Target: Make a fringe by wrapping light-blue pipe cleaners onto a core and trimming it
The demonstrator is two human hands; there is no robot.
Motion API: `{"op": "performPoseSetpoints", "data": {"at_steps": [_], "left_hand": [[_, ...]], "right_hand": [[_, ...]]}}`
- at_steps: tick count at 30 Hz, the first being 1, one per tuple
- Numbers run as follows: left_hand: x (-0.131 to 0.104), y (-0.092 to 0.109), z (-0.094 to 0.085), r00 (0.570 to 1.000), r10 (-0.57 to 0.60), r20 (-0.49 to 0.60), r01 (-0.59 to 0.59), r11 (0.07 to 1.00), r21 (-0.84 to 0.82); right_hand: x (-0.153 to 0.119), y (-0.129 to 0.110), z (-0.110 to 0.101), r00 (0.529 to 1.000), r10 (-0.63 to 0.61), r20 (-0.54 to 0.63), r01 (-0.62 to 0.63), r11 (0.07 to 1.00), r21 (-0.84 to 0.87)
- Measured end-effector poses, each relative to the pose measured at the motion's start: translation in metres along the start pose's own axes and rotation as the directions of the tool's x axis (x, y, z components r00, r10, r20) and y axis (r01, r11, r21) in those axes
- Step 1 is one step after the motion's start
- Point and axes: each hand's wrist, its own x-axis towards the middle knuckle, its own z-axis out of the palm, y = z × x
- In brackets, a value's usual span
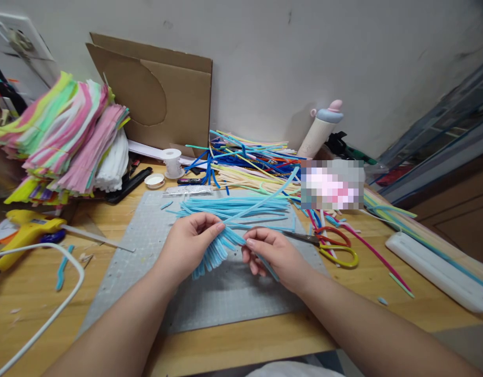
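My left hand (192,243) is closed round the top of a fanned bunch of blue fuzzy stems (212,257). One long blue stem sticks up and to the right out of that grip. Just to the right, my right hand (275,254) pinches a blue stem at the bunch's edge between thumb and forefinger, and its other fingers are curled. A piece of blue stem slants down beneath that hand. Behind both hands, a pile of loose blue stems (241,206) lies on the grey cutting mat (147,293).
Scissors (343,256) with red and yellow handles lie at the mat's right, near a white power strip (438,272). On the left are a yellow glue gun (33,225), its white cable and bundled coloured stems (68,136). Cardboard (178,99) and a bottle (320,128) stand behind.
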Motion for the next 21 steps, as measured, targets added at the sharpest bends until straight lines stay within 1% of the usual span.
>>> {"op": "performPoseSetpoints", "data": {"at_steps": [5, 9, 12, 17, 21], "left_hand": [[-0.0001, 0.0030, 0.0005, 1.000, 0.016, -0.009, -0.015, 0.999, 0.031], [-0.0005, 0.0032, 0.0016, 1.000, 0.021, -0.004, -0.021, 0.999, 0.046], [-0.0010, 0.0021, 0.0014, 1.000, 0.023, -0.002, -0.023, 0.999, 0.042], [-0.0011, 0.0015, 0.0010, 1.000, 0.009, -0.019, -0.008, 1.000, 0.025], [-0.0006, 0.0007, 0.0010, 1.000, 0.006, -0.028, -0.005, 1.000, 0.016]], "right_hand": [[0.0006, -0.0002, 0.0004, 1.000, -0.022, -0.019, 0.020, 0.995, -0.102], [0.0019, 0.0012, 0.0013, 0.999, -0.009, -0.050, 0.001, 0.988, -0.152], [0.0024, 0.0017, 0.0006, 0.999, 0.028, -0.042, -0.031, 0.996, -0.082], [0.0034, 0.0005, -0.0023, 0.996, 0.076, 0.039, -0.080, 0.993, 0.090], [0.0045, 0.0009, -0.0027, 0.995, 0.090, 0.040, -0.095, 0.987, 0.127]]}}
